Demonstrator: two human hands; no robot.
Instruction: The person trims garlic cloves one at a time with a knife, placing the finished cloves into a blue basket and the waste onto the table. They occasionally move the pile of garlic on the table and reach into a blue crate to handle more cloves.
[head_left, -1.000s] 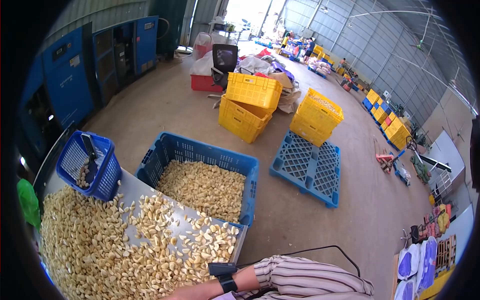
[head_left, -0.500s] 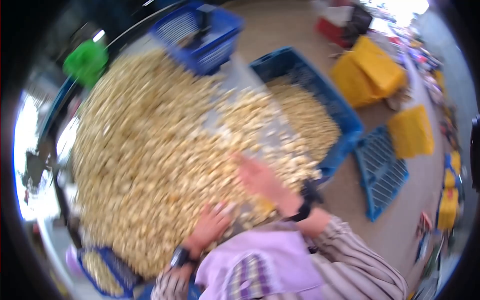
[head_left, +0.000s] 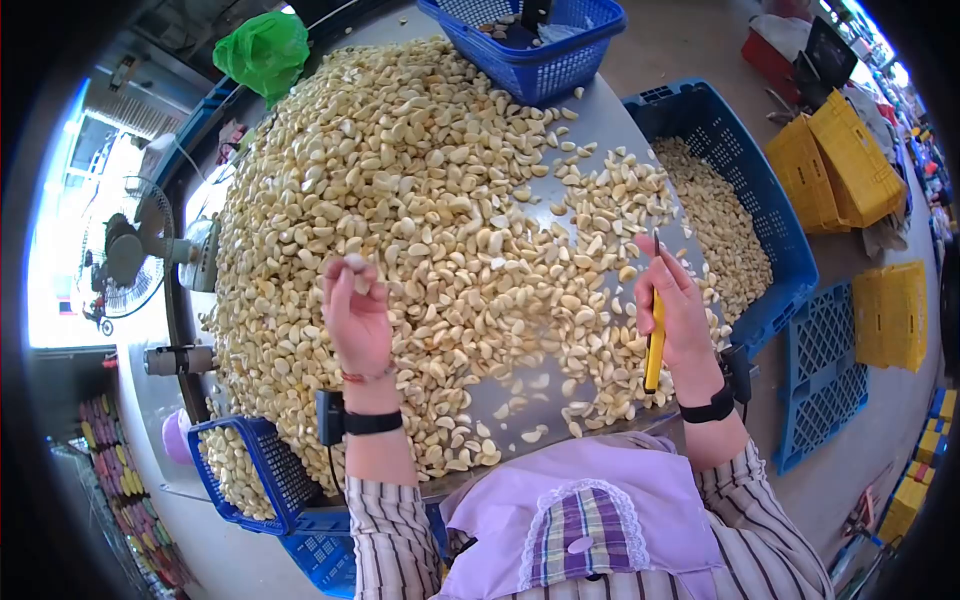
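Note:
A wide heap of pale, curved cashews (head_left: 400, 200) covers the metal table (head_left: 510, 400), and bare metal shows near my body. My left hand (head_left: 358, 315) is raised over the left part of the heap, palm up. Its fingers are curled around a whitish cashew (head_left: 355, 262) at the fingertips. On the right, over the edge of the heap, my right hand (head_left: 675, 305) grips a yellow-handled knife (head_left: 655, 345). The thin dark blade points away from me. Loose cashews lie around and beneath both hands.
A blue crate (head_left: 745, 140) of cashews stands against the table's right side. At the far edge sits a blue basket (head_left: 540, 65), near a green bag (head_left: 262, 55). A smaller blue basket (head_left: 285, 480) of cashews is at near left. A fan (head_left: 130, 245) and yellow crates (head_left: 840, 160) stand beyond.
Both hands were lower on the heap, the left one spread flat. Now they are lifted apart, the left curled around a cashew, the right holding the knife upright. My view has shifted too.

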